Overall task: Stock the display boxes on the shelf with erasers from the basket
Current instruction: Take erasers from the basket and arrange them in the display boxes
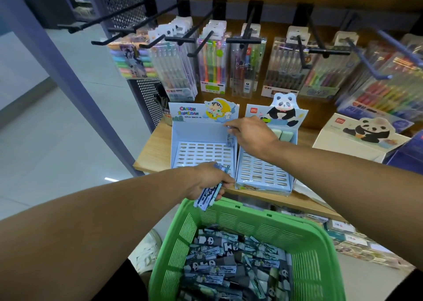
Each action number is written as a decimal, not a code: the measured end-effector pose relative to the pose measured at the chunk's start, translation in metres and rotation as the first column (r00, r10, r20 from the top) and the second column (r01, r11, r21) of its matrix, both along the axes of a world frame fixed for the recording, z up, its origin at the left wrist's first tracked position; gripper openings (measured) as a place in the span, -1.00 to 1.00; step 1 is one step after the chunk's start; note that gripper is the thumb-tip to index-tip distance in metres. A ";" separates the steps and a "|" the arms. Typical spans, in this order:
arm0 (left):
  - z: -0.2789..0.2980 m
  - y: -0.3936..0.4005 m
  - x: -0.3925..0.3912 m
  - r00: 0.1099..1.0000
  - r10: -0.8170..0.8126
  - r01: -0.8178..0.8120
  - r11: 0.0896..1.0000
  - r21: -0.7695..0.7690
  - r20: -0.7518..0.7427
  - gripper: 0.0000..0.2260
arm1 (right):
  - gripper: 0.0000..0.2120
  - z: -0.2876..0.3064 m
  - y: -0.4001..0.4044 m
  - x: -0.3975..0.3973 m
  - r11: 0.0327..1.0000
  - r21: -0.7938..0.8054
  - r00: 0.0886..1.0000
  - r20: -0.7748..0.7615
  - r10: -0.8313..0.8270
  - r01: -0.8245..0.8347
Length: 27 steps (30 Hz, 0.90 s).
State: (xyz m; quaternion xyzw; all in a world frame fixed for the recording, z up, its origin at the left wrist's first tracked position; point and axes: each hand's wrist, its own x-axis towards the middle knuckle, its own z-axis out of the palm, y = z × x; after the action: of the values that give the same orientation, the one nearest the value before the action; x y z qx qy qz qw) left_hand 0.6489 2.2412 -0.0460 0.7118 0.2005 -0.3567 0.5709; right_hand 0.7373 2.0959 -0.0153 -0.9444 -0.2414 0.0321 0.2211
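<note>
A green basket (297, 234) at the bottom holds several packaged erasers (219, 268). On the wooden shelf stand two light-blue display boxes: the Crayon Shinchan box (201, 152) on the left and the panda box (263, 172) on the right. My left hand (210, 181) grips a small stack of blue eraser packs (207, 198) above the basket's far rim. My right hand (249, 133) reaches into the back right corner of the Shinchan box and pinches one eraser (230, 139) standing there. Two green erasers (282, 136) sit at the back of the panda box.
Packs of coloured pens (212, 67) hang on black hooks above the shelf. Another panda display box (361, 136) lies at the right. A perforated metal panel (148, 99) and purple post stand at the left. More stock lies on a lower shelf (343, 232).
</note>
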 end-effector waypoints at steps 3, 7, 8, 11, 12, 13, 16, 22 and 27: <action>0.002 0.001 0.001 1.000 -0.010 0.010 1.000 0.011 0.003 -0.91 | -0.73 0.000 0.000 0.000 1.000 -0.007 1.000 -0.006 -0.004 0.004; 0.004 0.002 0.002 1.000 -0.014 0.014 1.000 0.008 -0.016 -0.89 | -0.89 -0.003 0.002 -0.001 0.999 -0.007 0.999 0.016 -0.046 0.046; 0.005 0.002 0.002 1.000 -0.008 0.008 1.000 0.005 -0.020 -0.89 | -0.89 -0.003 0.002 -0.001 0.999 -0.006 0.999 0.018 -0.048 0.048; 0.004 0.002 0.003 0.999 0.002 -0.002 1.000 0.001 -0.036 -0.89 | -0.87 -0.001 0.004 -0.001 0.999 -0.016 0.999 0.011 -0.040 0.040; 0.004 0.003 0.003 0.999 0.003 -0.003 1.000 -0.001 -0.040 -0.88 | -0.86 -0.001 0.005 0.000 0.999 -0.021 0.999 0.009 -0.035 0.035; 0.004 0.004 0.003 0.999 0.004 -0.004 1.000 -0.006 -0.039 -0.88 | -0.85 -0.001 0.005 0.001 0.999 -0.030 1.000 0.009 -0.028 0.028; 0.003 0.004 0.002 0.999 0.003 -0.004 1.000 -0.013 -0.031 -0.90 | -0.86 0.000 0.004 0.004 0.999 -0.045 1.000 0.001 -0.019 0.019; 0.003 0.006 0.001 1.000 -0.023 0.023 1.000 0.001 -0.016 -0.89 | -0.95 0.001 0.001 0.002 0.999 -0.034 1.000 -0.003 -0.008 0.008; 0.004 0.004 0.001 1.000 -0.019 0.019 1.000 -0.004 -0.021 -0.91 | -0.91 0.001 0.000 -0.001 0.998 -0.054 0.997 0.073 -0.016 0.020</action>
State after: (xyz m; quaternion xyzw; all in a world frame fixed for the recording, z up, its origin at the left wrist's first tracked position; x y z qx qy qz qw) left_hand 0.6495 2.2456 -0.0418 0.7087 0.1991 -0.3700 0.5667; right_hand 0.7361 2.0962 -0.0145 -0.9527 -0.2400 0.0026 0.1863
